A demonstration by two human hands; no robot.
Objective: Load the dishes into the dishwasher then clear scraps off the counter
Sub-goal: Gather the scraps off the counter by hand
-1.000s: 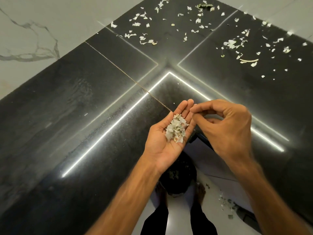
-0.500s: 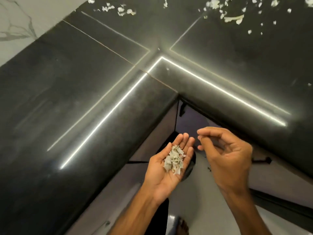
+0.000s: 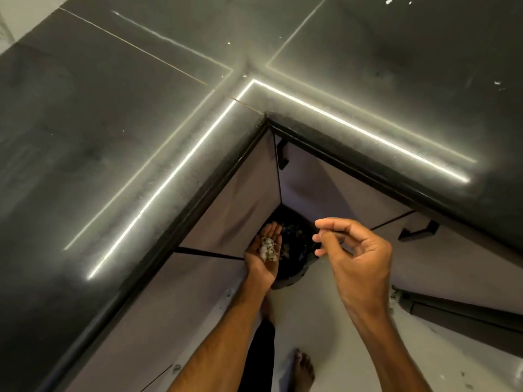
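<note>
Scraps [image 3: 267,250] | small heap on open, cupped left hand [image 3: 263,268], over floor bin [image 3: 297,239] below desk [image 3: 113,108] edge | likely light, loose, flaky: carry cupped, tip out | right hand [image 3: 359,256] curled, contents cannot tell.

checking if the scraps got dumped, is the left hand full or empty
Full: the left hand is cupped palm up with a pile of pale scraps in it, above the dark bin.
</note>
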